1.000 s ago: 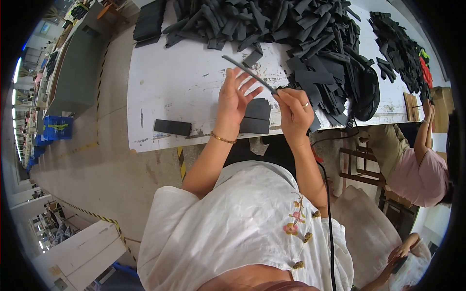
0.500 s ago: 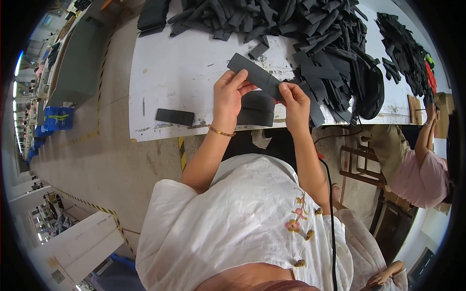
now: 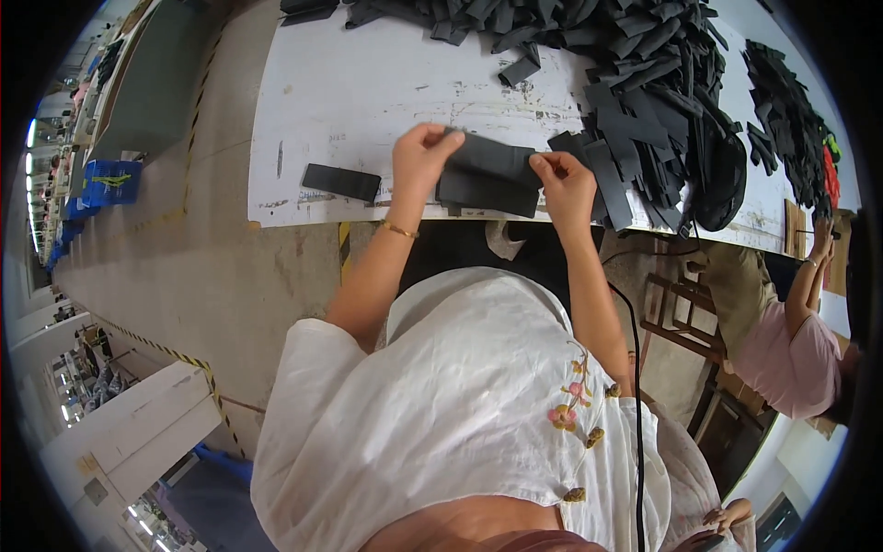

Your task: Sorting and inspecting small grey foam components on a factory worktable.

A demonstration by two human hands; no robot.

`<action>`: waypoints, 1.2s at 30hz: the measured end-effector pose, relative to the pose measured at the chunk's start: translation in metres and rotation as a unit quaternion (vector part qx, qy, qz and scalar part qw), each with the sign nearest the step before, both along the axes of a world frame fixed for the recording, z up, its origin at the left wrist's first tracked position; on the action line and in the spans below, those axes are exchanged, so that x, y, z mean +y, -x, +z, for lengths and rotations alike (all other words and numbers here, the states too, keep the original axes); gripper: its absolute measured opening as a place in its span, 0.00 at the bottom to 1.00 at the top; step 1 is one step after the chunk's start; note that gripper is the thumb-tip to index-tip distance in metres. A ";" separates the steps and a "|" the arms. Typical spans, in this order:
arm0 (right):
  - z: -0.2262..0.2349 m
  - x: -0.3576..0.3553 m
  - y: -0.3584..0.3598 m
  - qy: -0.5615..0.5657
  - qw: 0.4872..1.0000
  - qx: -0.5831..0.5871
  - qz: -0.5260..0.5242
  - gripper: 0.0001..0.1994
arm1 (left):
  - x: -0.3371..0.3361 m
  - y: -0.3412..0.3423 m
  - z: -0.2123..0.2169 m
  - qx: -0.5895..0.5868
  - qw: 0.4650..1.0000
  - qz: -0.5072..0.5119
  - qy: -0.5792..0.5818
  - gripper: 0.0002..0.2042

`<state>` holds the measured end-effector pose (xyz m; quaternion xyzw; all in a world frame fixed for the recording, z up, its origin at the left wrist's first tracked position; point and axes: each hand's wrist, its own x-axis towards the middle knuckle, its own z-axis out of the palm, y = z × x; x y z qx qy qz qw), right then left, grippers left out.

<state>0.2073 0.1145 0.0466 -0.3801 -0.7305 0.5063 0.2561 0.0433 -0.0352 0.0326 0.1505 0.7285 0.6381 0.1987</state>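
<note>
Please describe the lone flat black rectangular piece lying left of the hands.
On the white worktable, follow its near edge to the left hand. Left of it lies one flat black rectangular piece, alone, apart from the big heap of black strips.

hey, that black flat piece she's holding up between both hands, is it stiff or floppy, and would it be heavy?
The black piece spans flat between the left hand and right hand without sagging, so probably semi-stiff, foam-like. A fingertip grip at each end suffices, suggesting it is light. Its flat shape makes rolling unlikely.
</note>
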 end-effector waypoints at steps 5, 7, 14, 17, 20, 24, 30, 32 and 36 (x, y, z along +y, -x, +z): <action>-0.018 0.001 -0.008 -0.175 0.980 -0.094 -0.023 0.11 | 0.011 -0.009 -0.024 0.268 0.950 0.067 0.143 0.14; -0.021 0.011 -0.019 -0.213 0.974 -0.057 -0.047 0.10 | 0.029 0.006 -0.005 0.268 0.956 0.052 0.106 0.12; -0.030 0.034 -0.049 -0.420 0.847 -0.326 0.025 0.21 | 0.159 0.079 -0.010 0.275 0.957 -0.076 0.050 0.12; -0.041 0.024 -0.042 -0.473 0.799 -0.367 0.062 0.12 | 0.196 0.083 -0.040 0.445 0.882 0.001 0.155 0.15; -0.042 0.024 -0.043 -0.486 0.777 -0.392 0.086 0.11 | 0.214 0.079 -0.041 0.364 0.894 -0.081 0.246 0.16; -0.035 0.029 -0.043 -0.482 0.818 -0.309 0.048 0.19 | 0.200 0.076 -0.048 0.224 0.952 -0.122 0.167 0.12; -0.042 0.021 -0.063 -0.485 0.807 -0.312 0.123 0.22 | 0.152 0.034 -0.021 -0.192 0.964 -0.171 -0.071 0.09; -0.037 0.007 -0.071 -0.452 0.845 -0.260 0.115 0.20 | 0.136 0.032 -0.021 -0.309 0.928 -0.142 -0.151 0.12; -0.030 -0.009 -0.092 -0.435 0.861 -0.235 0.121 0.18 | 0.116 0.037 -0.016 -0.442 0.853 -0.122 -0.249 0.14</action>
